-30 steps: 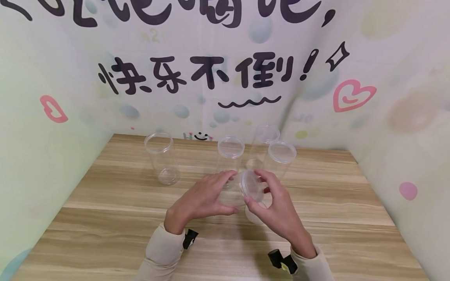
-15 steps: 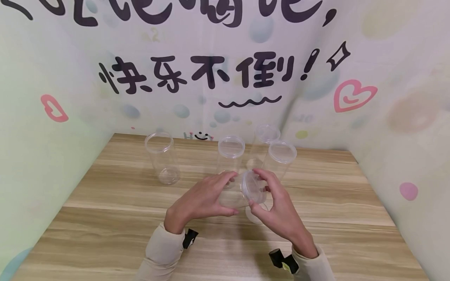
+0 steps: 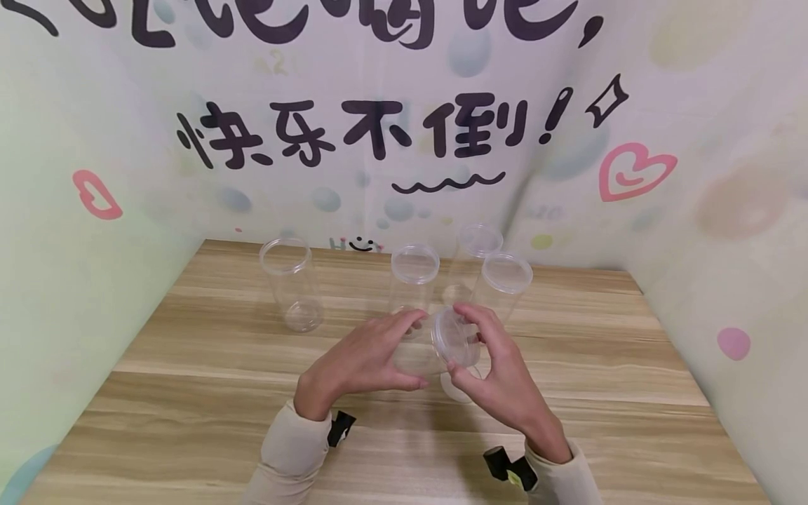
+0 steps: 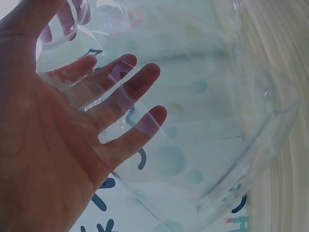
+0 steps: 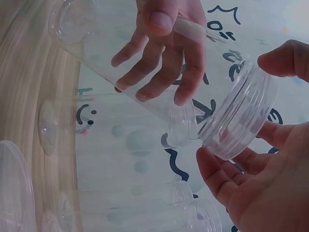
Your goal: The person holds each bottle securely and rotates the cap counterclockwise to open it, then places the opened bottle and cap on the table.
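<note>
A clear plastic jar lies tilted on its side in the air above the table, its mouth end to the right. My left hand holds the jar's body, thumb below and fingers round the far side; they show through the clear wall in the right wrist view. At the mouth, my right hand grips the rim of a clear screw lid between thumb and fingers. The lid sits on the jar; how tight it is cannot be told. Beneath the hands a clear round disc, perhaps another lid, lies partly hidden.
Behind the hands stand a jar at the middle, a right jar and a back jar, all upright. Apart at the left stands another jar. The wooden table meets a printed backdrop at its far edge.
My right thumb and fingers have shifted slightly on the lid's rim, and the lid has moved a little to the right. My left hand stays almost still on the jar.
</note>
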`<state>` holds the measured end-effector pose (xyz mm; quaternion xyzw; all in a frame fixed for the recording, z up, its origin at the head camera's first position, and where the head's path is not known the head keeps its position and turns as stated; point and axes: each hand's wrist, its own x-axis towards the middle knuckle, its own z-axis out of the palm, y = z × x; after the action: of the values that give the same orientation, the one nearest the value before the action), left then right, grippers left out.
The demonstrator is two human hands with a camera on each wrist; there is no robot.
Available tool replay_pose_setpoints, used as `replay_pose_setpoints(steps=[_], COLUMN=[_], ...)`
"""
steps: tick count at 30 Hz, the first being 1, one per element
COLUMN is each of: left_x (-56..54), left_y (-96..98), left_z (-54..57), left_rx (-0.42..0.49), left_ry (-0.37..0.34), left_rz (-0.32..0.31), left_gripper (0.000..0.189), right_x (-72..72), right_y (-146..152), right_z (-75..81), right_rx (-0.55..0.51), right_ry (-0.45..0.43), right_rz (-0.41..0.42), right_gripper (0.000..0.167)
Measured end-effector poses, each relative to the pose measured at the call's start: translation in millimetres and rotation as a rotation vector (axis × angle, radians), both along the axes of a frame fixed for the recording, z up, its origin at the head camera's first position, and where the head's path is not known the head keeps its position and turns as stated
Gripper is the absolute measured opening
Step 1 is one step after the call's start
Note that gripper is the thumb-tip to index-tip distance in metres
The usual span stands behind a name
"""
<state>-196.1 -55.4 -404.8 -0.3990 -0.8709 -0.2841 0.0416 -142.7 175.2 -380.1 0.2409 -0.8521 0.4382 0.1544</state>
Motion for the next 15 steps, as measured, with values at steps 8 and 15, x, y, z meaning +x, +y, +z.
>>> replay_pose_setpoints(steps=[8,15], left_x=[1.1,-0.4], left_y=[-3.1,-5.2], left_z=[2.2,3.1], left_rx=[0.0,0.028], left_ry=[-0.038,-0.065], left_rz=[0.011,0.019], left_gripper=[0.09,0.09], right_x=[-0.1,-1.0], right_y=[4.9,5.4], right_z=[2.0,3.6], right_rx=[-0.014,-0.047], right_ry=[0.034,0.03], right_rz=[0.001,0.009], right_gripper=[0.072,0.076])
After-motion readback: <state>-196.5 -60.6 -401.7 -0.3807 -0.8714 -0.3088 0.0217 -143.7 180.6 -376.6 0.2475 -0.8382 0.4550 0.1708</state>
